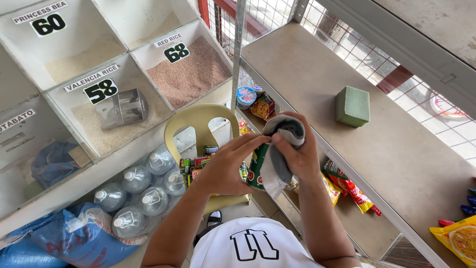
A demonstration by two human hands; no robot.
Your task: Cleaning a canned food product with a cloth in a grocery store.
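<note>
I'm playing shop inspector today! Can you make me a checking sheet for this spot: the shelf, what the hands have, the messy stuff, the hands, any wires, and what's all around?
Surface: grey shelf top, mostly bare, with a green foam block on it.
Job's things: a green can with a grey cloth wrapped over its top.
Clutter: more cans on a yellow plastic chair; snack packets on the lower shelf.
Grippers: left hand grips the can; right hand presses the cloth onto it.
Cables: nothing seen.
Surroundings: rice bins, one with a metal scoop; clear water jugs; blue sacks; wire mesh behind the shelf.
</note>
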